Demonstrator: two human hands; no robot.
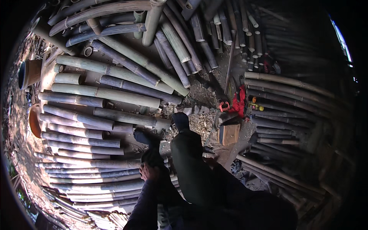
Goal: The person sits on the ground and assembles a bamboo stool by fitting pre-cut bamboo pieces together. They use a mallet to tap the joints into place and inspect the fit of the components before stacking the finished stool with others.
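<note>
My left hand (148,171) rests against my left leg (154,155), its fingers laid over the dark trouser cloth, with nothing visible in it. Only a small part of my right hand (210,161) shows beside my right leg (188,153); its fingers are hidden in shadow. Cut bamboo poles (88,186) lie in a row at my left, close to the left hand. A wooden block (230,134) stands on the ground ahead of my right hand. Just beyond it are an orange tool handle (224,105) and a red cloth or bag (239,101).
More bamboo lengths (107,96) are spread ahead and to the left, with another stack (283,111) at the right. A yellow-and-black object (257,107) sits by that stack. Wood chips (201,126) cover the ground near my feet. A brown bucket (31,73) stands far left.
</note>
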